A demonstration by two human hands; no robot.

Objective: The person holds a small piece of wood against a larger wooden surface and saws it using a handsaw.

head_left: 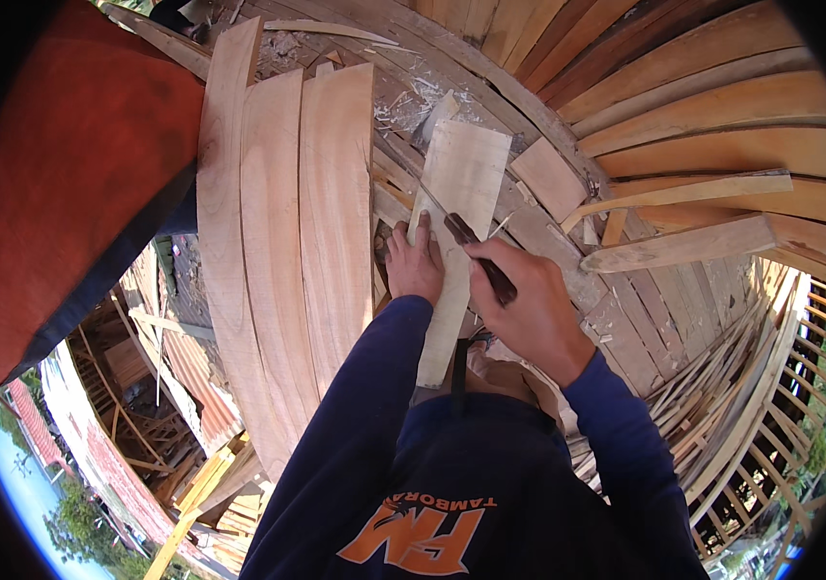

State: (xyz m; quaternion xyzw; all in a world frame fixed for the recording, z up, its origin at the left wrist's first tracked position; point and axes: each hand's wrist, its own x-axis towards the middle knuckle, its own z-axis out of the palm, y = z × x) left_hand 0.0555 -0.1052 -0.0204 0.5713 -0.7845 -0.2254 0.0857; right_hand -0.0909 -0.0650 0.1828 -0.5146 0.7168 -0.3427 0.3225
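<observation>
A pale flat board (466,174) lies lengthwise in front of me, its near end close to my body. My left hand (416,263) rests on the board's left edge, fingers stretched out over the wood. In my right hand (534,300) is a thin-bladed tool (461,229) with a dark brown wooden handle, my fingers closed around it. Its narrow blade points away and to the left, crossing the board just beyond my left fingers. Whether the blade touches the wood I cannot tell. Wide curved planks (282,203) stand just left of my left hand.
A person in an orange-red garment (94,164) is close on the left. Wood shavings (422,97) and a short board piece (548,179) lie beyond. Curved plank walling (722,106) rises at the right, with loose timbers (683,244) before it. Long strips (712,416) are stacked lower right.
</observation>
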